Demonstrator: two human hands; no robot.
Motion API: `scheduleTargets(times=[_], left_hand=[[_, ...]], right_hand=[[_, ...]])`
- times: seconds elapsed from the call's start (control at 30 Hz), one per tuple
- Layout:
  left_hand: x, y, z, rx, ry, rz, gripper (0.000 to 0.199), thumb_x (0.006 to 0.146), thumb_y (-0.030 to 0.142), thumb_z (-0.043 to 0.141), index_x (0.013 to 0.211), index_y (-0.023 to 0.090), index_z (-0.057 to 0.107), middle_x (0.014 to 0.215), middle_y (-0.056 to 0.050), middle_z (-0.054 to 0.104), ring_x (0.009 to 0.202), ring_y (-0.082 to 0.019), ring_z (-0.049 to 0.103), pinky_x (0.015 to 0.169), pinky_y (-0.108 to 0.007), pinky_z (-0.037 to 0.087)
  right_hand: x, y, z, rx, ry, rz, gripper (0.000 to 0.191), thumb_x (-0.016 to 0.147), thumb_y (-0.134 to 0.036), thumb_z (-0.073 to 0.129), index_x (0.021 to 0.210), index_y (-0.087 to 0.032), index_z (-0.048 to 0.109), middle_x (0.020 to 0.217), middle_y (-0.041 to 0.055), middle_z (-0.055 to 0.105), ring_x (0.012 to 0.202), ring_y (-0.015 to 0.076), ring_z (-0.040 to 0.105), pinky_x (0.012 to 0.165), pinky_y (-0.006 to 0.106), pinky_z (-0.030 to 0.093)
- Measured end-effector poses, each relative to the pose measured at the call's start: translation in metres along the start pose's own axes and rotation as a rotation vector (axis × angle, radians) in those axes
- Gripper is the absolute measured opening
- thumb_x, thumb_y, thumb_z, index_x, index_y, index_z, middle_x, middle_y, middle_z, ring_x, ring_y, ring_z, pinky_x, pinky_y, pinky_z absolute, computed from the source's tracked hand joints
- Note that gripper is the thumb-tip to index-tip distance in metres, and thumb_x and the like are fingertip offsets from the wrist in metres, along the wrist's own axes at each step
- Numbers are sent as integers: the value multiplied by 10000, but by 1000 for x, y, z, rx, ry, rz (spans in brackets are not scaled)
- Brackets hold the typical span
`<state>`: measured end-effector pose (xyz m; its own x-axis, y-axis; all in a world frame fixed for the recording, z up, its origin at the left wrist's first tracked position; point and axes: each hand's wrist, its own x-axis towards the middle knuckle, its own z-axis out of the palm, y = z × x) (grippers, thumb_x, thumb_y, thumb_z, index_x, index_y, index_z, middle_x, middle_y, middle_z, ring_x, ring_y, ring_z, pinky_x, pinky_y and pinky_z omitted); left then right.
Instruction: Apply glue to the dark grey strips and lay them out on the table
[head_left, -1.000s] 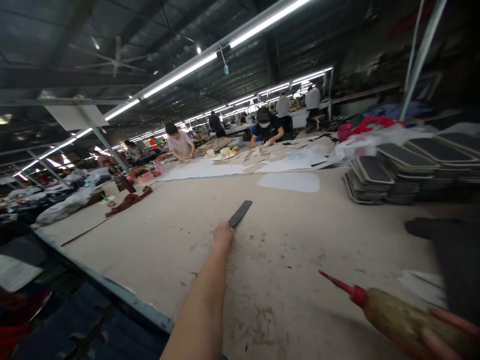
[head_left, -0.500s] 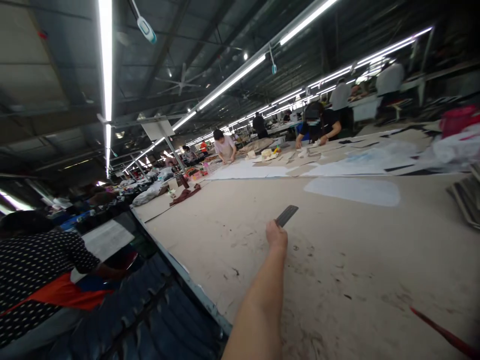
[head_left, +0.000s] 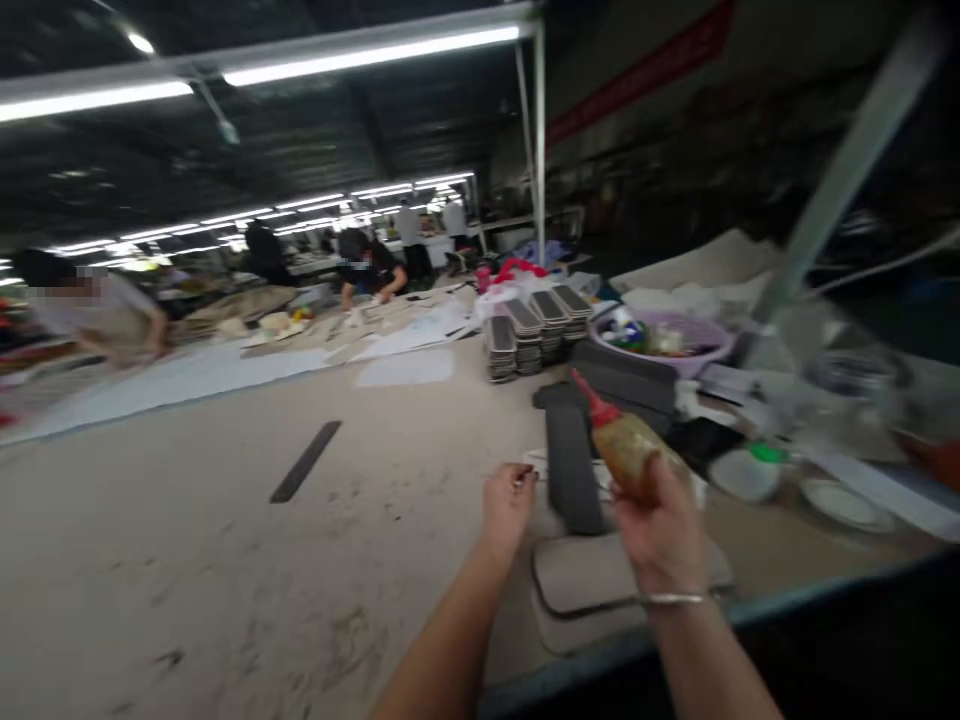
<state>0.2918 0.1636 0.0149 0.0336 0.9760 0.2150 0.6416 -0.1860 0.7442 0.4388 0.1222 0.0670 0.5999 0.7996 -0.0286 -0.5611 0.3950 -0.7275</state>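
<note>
In the head camera view, the right hand, at right of centre, has its fingers wrapped around a cloudy yellow-brown plastic bottle with a red tapered nozzle. The bottle's long axis runs diagonally, its nozzle pointing to the upper left and its base toward the lower right; it is held above the dark grey cut pieces on the table.

The left hand, just right of the middle of the frame, has its fingers curled in close together beside the nearest of those pieces; whether they pinch anything, I cannot tell.

A flat, narrow dark grey strip lies on the table left of centre, well apart from both hands, its long axis running from lower left to upper right. Below the bottle, near the table's front edge, lies a beige panel with rounded corners and a dark border. Stacks of dark-topped, pale-edged pieces stand beyond the hands, beside a round purple plastic basin.
</note>
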Motion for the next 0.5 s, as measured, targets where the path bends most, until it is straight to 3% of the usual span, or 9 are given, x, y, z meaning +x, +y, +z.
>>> scheduleTargets(times=[0.07,0.2,0.33,0.5], left_hand=[[4,7,18,7,-63,42,228,845,239,504,987,166,666,994,-74,659,920,-168,603,862,-318,478],[-2,25,38,104,-134,119,252,786,318,600,973,169,677,1010,-79,636,970,-200,568,913,-332,436],[-10,42,50,333,-160,162,414,687,436,684,988,151,674,1017,-106,610,971,-248,542,911,-353,421],[-10,55,58,608,-188,150,310,740,361,607,960,150,661,966,-112,594,943,-249,539,855,-334,429]], right_hand=[[12,-25,-20,48,112,-57,379,707,-356,714,1017,-266,516,993,-25,580,817,148,592,579,232,482],[21,-38,-23,105,199,-77,419,648,-354,735,983,-267,500,946,-29,592,800,146,592,569,224,474],[21,-34,-22,134,160,-39,430,659,-360,733,998,-260,488,951,-19,594,820,148,592,596,232,485],[18,-29,-24,135,100,-32,428,678,-363,734,1001,-253,475,938,-16,589,816,145,596,647,258,500]])
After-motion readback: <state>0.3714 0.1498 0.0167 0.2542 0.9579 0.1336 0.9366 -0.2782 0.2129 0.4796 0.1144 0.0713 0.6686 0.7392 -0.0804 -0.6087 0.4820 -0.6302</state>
